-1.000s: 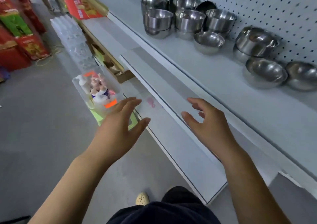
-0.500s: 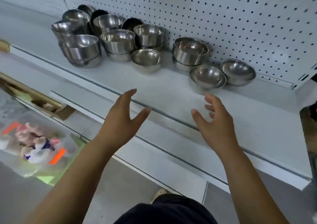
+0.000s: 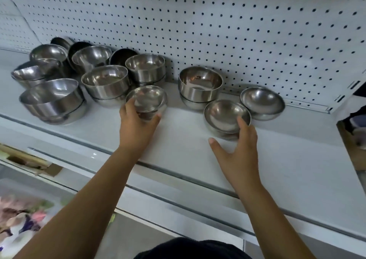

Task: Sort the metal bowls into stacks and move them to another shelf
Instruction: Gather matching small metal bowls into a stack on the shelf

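Left hand (image 3: pixel 136 124) grips the small steel bowl (image 3: pixel 147 98) mid-frame; my right hand (image 3: pixel 239 145), fingers spread, touches the shallow bowl (image 3: pixel 225 114) centre right.

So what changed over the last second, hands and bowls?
Both hands reached forward across the shelf. The left hand now grips the single middle bowl. The right hand touches the rim of the front right bowl, thumb spread, not gripping. No bowl looks moved; the stacks stand as before.
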Action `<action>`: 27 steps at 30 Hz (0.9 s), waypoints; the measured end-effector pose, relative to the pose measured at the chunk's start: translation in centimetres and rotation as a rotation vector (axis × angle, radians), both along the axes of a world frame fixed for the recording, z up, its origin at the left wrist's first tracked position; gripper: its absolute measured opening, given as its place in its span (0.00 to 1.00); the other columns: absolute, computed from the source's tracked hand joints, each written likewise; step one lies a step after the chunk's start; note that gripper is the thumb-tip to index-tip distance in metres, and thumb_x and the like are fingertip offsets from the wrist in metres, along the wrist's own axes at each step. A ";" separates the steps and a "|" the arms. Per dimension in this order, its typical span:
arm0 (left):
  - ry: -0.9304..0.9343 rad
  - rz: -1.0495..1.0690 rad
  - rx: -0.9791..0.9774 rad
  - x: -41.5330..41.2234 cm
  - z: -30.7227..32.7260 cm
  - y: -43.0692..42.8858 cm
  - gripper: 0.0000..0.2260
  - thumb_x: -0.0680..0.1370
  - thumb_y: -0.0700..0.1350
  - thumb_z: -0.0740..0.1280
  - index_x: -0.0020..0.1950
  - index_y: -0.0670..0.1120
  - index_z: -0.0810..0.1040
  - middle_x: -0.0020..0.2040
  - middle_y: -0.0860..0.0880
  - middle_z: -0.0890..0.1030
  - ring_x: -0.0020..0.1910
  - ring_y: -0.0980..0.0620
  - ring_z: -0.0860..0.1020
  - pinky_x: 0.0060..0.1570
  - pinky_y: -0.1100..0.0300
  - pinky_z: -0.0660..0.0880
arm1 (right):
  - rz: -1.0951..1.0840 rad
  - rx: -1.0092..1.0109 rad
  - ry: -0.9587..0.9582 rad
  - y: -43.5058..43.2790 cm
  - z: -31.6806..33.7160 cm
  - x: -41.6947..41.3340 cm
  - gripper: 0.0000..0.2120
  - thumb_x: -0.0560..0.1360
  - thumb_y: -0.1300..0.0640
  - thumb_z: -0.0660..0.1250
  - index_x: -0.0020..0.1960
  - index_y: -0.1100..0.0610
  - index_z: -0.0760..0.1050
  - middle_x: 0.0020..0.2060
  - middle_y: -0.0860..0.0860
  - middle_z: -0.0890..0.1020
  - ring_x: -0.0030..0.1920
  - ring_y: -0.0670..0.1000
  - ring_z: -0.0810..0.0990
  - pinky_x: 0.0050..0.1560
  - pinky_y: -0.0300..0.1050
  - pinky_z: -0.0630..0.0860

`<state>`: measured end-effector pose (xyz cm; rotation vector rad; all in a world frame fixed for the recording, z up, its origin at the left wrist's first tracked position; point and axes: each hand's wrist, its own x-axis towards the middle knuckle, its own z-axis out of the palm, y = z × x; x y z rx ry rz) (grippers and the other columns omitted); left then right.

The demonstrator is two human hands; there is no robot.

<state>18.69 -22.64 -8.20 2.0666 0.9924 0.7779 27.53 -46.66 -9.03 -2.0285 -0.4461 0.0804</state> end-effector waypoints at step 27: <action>-0.297 -0.525 -0.195 -2.4 -1.0 -0.1 0.30 0.61 0.44 0.83 0.62 0.49 0.82 0.63 0.53 0.83 0.63 0.51 0.81 0.67 0.54 0.76 | 0.021 0.438 -0.178 -0.5 0.3 -1.0 0.25 0.71 0.42 0.75 0.66 0.40 0.73 0.67 0.42 0.77 0.68 0.51 0.78 0.66 0.41 0.76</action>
